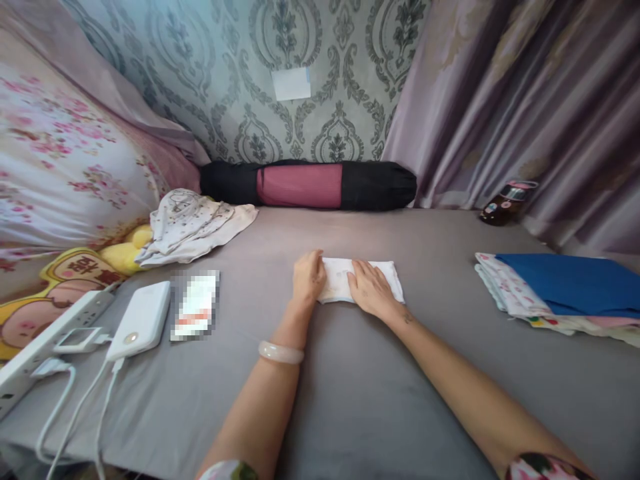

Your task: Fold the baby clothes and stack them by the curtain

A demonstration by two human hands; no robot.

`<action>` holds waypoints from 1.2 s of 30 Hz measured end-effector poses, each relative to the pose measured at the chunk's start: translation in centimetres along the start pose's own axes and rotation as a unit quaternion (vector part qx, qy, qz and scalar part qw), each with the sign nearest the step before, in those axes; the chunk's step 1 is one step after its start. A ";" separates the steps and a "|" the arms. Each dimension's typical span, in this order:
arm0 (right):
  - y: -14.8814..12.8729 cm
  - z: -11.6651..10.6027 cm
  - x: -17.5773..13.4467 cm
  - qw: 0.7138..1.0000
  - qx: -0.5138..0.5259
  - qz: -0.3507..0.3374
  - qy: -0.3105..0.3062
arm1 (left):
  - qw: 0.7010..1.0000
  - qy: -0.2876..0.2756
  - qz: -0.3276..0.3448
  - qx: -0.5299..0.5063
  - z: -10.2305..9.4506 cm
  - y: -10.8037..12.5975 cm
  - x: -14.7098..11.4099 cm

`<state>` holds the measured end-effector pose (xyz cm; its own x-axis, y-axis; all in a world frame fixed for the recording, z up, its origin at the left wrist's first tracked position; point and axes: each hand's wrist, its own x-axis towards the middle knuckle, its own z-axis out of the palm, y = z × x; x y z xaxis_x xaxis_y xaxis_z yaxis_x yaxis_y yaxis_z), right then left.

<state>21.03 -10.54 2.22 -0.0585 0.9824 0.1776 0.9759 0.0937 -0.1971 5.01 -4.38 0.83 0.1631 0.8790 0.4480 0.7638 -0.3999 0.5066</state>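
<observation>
A small folded white cloth (pixel 336 283) lies flat on the grey bed sheet (pixel 330 373) in front of me. At its left edge is my left hand (pixel 308 277), turned on its side with the fingers curled in against the cloth. My right hand (pixel 371 287) rests palm down on the right part of the cloth, fingers stretched out. Faint marks show on the fabric between the two hands. A pale bangle (pixel 281 353) circles my left wrist.
Folded clothes (pixel 575 283) are stacked at the right, near a dark bottle (pixel 507 202). A crumpled patterned cloth (pixel 195 227), a power bank (pixel 140 320), and a power strip (pixel 55 340) with cables lie left. A black and pink roll (pixel 300 185) lines the wall.
</observation>
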 end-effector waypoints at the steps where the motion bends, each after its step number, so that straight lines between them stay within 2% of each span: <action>1: -0.5 -0.2 0.3 1.000 0.004 0.006 0.003 | 0.999 0.029 -0.040 -0.002 -0.2 -0.6 0.2; 4: -2.0 -0.1 1.1 1.000 0.010 0.012 0.006 | 0.988 0.074 -0.139 0.000 -0.5 -1.9 0.4; 7: -3.0 0.6 1.5 1.000 0.006 0.022 0.005 | 0.982 0.070 -0.177 0.003 -0.7 -2.1 0.5; 13: -3.1 2.0 1.6 0.999 -0.009 0.029 0.024 | 0.978 0.053 -0.202 0.021 -0.9 -1.8 0.5; 19: -3.2 1.4 1.8 0.999 -0.014 0.034 -0.003 | 0.976 0.054 -0.208 0.021 -0.9 -1.8 0.5; 23: -4.1 1.0 2.1 1.000 -0.011 0.008 -0.010 | 0.975 0.052 -0.214 0.017 -1.0 -1.8 0.6; 27: -5.2 1.6 2.4 1.000 -0.010 -0.018 0.006 | 0.976 0.053 -0.210 0.017 -1.0 -1.9 0.5; 36: -5.7 2.6 2.5 1.000 -0.008 -0.007 0.003 | 0.971 0.029 -0.234 0.034 -1.5 -1.5 0.5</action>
<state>14.80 -8.22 1.24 -0.0717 0.9797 0.1872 0.9783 0.1057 -0.1784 3.03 -3.71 1.37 -0.2451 0.9437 0.2222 0.7863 0.0594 0.6150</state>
